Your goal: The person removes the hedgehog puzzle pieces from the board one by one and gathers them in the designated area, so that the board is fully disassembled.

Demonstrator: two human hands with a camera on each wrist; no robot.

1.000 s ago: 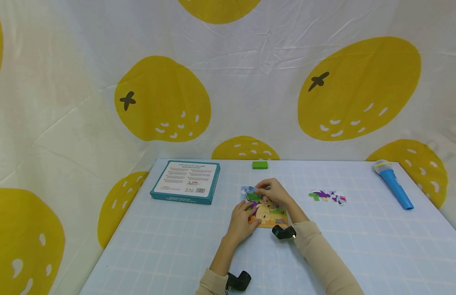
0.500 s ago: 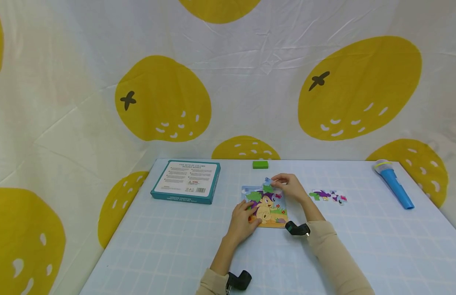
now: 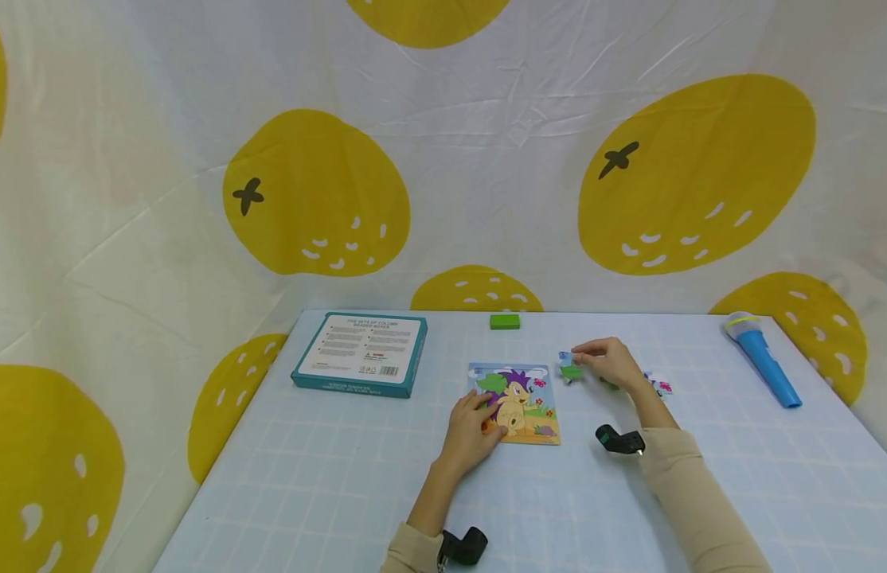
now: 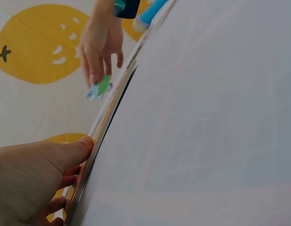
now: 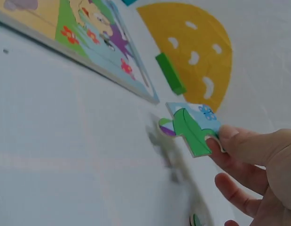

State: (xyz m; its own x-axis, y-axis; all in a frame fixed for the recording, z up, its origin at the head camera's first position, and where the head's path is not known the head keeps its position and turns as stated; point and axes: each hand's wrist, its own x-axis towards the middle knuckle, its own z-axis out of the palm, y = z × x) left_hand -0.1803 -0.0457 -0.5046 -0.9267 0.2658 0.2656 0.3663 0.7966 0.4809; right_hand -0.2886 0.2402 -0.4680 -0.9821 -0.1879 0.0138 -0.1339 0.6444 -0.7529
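Observation:
Between thumb and fingers, my right hand (image 3: 614, 364) pinches a jigsaw piece (image 5: 192, 129), showing a green leaf, pale blue sky and a little blue butterfly. The hand is above the table, right of a puzzle board (image 3: 531, 410) with a purple-haired cartoon hedgehog on it. My left hand (image 3: 468, 434) rests on that board's left side, fingers spread and thumb near the lower edge; it covers part of the picture. Loose jigsaw pieces (image 3: 660, 385) lie past the right hand, which partly hides them.
A flat teal-edged box (image 3: 361, 354) lies at the back left. A green block (image 3: 505, 321) sits by the table's back edge. At the far right is a blue toy microphone (image 3: 762, 358). A curtain with yellow fruit prints hangs behind.
My right hand has lifted the leaf piece off the board's upper left and carried it right, toward the loose pieces. My left hand has stayed on the board.

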